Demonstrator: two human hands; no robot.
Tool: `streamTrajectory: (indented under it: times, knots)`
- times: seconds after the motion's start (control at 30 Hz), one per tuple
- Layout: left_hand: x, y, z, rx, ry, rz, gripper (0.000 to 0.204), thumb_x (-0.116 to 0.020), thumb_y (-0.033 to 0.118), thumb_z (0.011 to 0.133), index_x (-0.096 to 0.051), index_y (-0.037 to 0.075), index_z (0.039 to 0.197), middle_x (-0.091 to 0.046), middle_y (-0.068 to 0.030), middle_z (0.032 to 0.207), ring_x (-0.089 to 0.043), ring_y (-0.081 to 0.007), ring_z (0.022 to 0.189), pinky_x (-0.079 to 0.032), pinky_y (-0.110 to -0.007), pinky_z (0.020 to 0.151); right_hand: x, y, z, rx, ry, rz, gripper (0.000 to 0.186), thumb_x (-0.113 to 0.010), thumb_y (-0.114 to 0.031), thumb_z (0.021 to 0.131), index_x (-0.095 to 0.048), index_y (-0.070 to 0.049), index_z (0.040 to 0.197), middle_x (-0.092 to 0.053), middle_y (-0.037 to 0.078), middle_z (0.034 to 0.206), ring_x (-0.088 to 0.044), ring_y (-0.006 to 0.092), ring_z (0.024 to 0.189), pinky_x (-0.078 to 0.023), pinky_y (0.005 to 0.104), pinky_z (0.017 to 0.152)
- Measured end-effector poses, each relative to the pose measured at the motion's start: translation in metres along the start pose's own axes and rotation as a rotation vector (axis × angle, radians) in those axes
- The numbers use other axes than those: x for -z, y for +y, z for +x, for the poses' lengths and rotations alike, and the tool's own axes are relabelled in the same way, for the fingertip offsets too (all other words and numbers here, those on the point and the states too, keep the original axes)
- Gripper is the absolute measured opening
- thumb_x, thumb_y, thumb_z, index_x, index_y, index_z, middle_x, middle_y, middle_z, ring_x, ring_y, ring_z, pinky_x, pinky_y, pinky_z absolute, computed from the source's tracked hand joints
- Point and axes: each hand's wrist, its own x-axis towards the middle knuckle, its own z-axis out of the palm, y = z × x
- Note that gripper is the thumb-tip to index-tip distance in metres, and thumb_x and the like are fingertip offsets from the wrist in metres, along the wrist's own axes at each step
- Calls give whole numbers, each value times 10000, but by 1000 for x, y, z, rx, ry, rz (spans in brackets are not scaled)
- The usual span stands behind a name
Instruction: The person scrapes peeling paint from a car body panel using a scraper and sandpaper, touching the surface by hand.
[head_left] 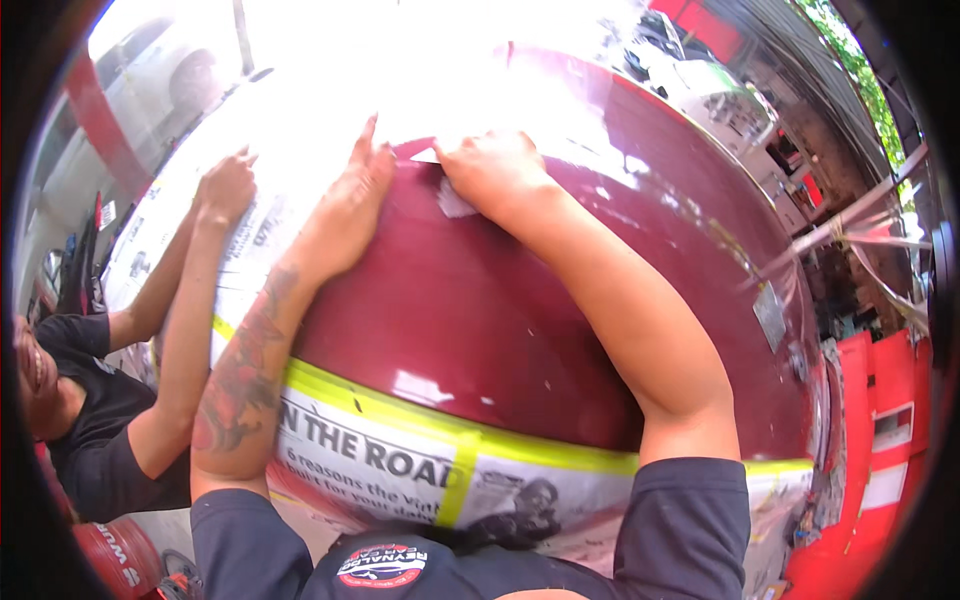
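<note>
Dark shirt (475,568); red panel (450,320) beneath left grip (350,200), released, and right grip (495,170), closure unclear.

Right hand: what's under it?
Beside the right hand, a small white pointed piece shows against the glossy dark-red curved panel. Whatever lies directly beneath the hand is covered.

There are two of the person's own hands (350,205) (497,172), one dark-red panel (430,290), one co-worker (105,450), one red bucket (115,560).
</note>
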Motion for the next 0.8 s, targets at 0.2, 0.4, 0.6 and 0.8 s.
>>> streamTrajectory:
  times: [0.2,0.4,0.6,0.8]
  knots:
    - [2,11,-5,-16,-158,48,732,-355,495,1121,-104,84,1672,-375,-296,1614,-349,-367,1527,-246,-383,1244,3,45,48,-129,-155,371,465,-535,-40,941,-609,-140,1390,-723,193,1179,-701,368,1085,-556,461,929]
    - [8,17,-8,-28,-168,103,743,-397,489,1110,-163,38,1654,-357,-281,1625,-370,-383,1511,-265,-408,1246,37,27,-44,191,32,-1,468,-602,-50,893,-625,-188,1339,-707,117,1182,-719,309,954,-596,425,738]
    - [7,18,-10,-73,-174,192,773,-394,540,1096,-207,24,1641,-347,-265,1633,-350,-368,1522,-267,-421,1249,73,-5,-129,239,0,-84,490,-629,-121,868,-633,-219,1348,-695,110,1207,-718,244,843,-610,362,662]
    - [6,16,-6,-88,-188,61,792,-377,578,1089,-213,39,1645,-355,-260,1631,-363,-369,1516,-264,-422,1249,45,28,-69,266,87,-70,441,-603,-115,889,-627,-232,1314,-686,67,1059,-727,255,811,-599,375,630]
